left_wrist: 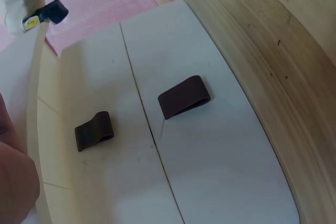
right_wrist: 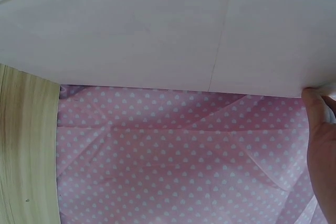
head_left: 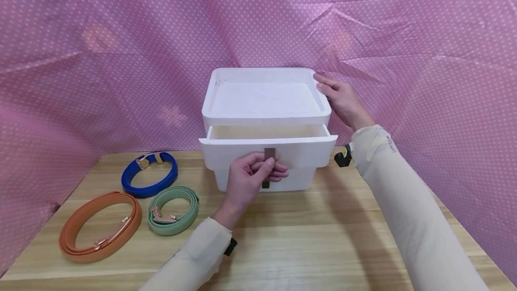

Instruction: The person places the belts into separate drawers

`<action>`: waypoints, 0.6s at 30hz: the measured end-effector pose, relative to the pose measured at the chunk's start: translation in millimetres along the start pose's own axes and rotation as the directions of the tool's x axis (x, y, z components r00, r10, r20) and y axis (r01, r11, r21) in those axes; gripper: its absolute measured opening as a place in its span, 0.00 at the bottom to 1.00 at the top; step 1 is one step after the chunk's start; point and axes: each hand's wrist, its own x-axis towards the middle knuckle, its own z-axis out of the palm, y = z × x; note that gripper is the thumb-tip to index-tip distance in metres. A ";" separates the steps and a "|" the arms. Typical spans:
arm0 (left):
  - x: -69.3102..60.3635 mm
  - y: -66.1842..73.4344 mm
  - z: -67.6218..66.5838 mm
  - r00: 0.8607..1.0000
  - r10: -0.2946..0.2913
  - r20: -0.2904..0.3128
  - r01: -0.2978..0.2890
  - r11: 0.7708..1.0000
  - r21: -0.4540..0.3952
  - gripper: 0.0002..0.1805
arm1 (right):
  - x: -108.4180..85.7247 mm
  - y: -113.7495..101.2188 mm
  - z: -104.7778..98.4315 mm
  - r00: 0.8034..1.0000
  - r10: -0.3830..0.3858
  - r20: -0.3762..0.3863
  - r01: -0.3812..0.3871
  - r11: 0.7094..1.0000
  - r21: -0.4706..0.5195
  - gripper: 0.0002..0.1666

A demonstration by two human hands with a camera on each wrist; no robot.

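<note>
A white drawer unit (head_left: 262,120) stands on the table with its top drawer (head_left: 238,152) pulled partway out; the part of its inside that shows is bare. My left hand (head_left: 250,178) pinches the brown tab (head_left: 269,152) on that drawer's front. In the left wrist view, part of the left hand (left_wrist: 18,182) shows at the edge, beside two brown tabs (left_wrist: 94,130) on the closed fronts below. My right hand (head_left: 341,102) rests with extended fingers on the unit's right rim. The right wrist view shows the hand (right_wrist: 321,145) touching the white side wall (right_wrist: 131,35) near its edge.
On the wooden table (head_left: 299,241), to the left, lie three coiled belts: blue (head_left: 147,190), orange (head_left: 101,253) and green (head_left: 173,226). Pink dotted cloth (head_left: 258,21) hangs behind the unit and along both sides.
</note>
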 end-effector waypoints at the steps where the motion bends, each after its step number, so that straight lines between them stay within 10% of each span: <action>1: -0.3 -0.2 0.1 1.000 0.003 -0.002 -0.003 1.000 0.004 0.10 | -0.1 0.0 0.1 1.000 -0.001 -0.001 0.001 1.000 0.002 0.28; 18: -7.3 -2.8 1.8 0.993 0.116 0.001 -0.116 0.991 0.064 0.09 | -1.8 1.6 0.3 1.000 -0.013 0.004 0.013 1.000 -0.014 0.28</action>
